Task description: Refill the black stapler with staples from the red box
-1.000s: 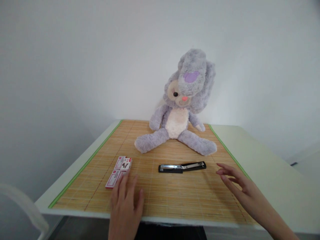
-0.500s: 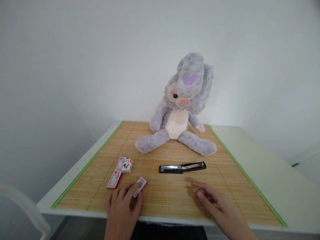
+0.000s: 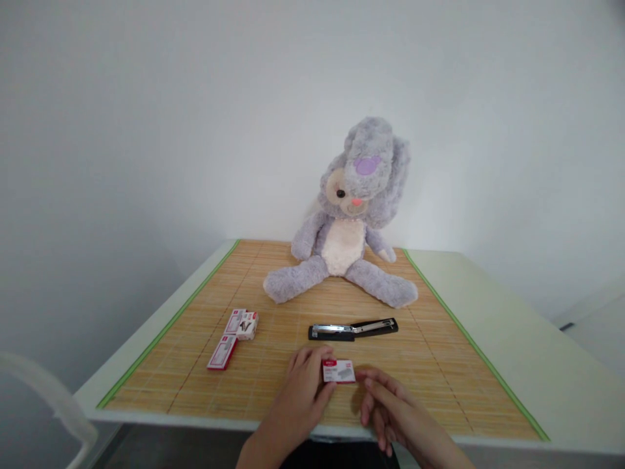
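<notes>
Held box: near the table's near edge, just nearside of the stapler; white face, red patch at its far left corner, red near edge, grey printed picture at right. Lettering too small to read.
Left hand: fingers and thumb closed about the box's left end, firm hold.
Right hand: fingers curled, thumb close to forefinger, tips at the box's right end; cannot tell whether they touch or grip it.
Stapler: far side of the hands, unfolded, lying left to right; black body, silver metal. Small pale mark at left end, unreadable.
Left cluster: near box and far box, pink-framed white labels, red corner tabs; picture box right of the far one, dark stapler-like picture, red tab. Words illegible.
Surface: bamboo mat, green side borders, dark stitch lines, on a pale table.
Far side: grey plush rabbit, seated, purple patch on ear.
Room: plain whitish wall behind; white curved bar at near left.
</notes>
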A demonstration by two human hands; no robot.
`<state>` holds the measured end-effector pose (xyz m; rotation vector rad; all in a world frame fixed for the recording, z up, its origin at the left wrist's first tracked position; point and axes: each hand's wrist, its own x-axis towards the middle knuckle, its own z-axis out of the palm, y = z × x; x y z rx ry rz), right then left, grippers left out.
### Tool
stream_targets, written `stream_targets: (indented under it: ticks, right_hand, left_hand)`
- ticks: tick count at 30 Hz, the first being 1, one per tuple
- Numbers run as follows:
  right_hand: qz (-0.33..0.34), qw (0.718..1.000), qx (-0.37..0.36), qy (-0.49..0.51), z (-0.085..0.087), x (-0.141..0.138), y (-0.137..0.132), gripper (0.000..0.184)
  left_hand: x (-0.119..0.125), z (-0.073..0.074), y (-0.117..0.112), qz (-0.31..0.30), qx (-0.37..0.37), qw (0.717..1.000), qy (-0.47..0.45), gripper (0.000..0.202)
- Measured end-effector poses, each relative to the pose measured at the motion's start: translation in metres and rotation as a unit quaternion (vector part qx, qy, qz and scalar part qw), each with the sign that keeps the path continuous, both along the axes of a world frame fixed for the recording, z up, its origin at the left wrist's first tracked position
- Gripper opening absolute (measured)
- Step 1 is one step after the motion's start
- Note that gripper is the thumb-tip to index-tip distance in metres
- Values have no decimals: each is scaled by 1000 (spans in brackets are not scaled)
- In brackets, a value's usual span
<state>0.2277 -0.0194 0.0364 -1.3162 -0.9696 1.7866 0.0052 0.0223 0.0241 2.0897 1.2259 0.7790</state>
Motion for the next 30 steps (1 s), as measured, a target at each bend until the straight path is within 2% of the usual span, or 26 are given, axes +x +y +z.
stream_targets:
  ticks: [6, 11, 14, 17, 20, 23, 27, 30]
  right_hand:
    - [-30, 999, 2, 31, 0, -4, 4, 60]
    - [1, 1000, 5, 31, 0, -10, 11, 61]
    - [17, 1000, 10, -16, 5, -2, 12, 56]
    - [49, 992, 18, -116, 8, 14, 15, 61]
    - [47, 969, 98, -224, 7, 25, 21, 58]
    - [34, 921, 216, -323, 10, 21, 26, 44]
    - [99, 875, 248, -404, 18, 1, 33, 55]
    - [119, 852, 262, -437, 23, -6, 39, 47]
  left_hand:
    - [4, 0, 5, -8, -11, 1000, -22, 54]
    - [7, 2, 6, -13, -18, 999, -30, 57]
    - [6, 4, 6, -12, -18, 999, -33, 55]
    - [0, 3, 6, -16, -12, 999, -27, 56]
    - [-12, 1, 9, 2, 8, 1000, -2, 65]
    - [-26, 4, 13, 25, 20, 999, 40, 64]
    - [-35, 13, 15, 8, 10, 998, 67, 38]
    - [-35, 16, 15, 9, 4, 998, 57, 31]
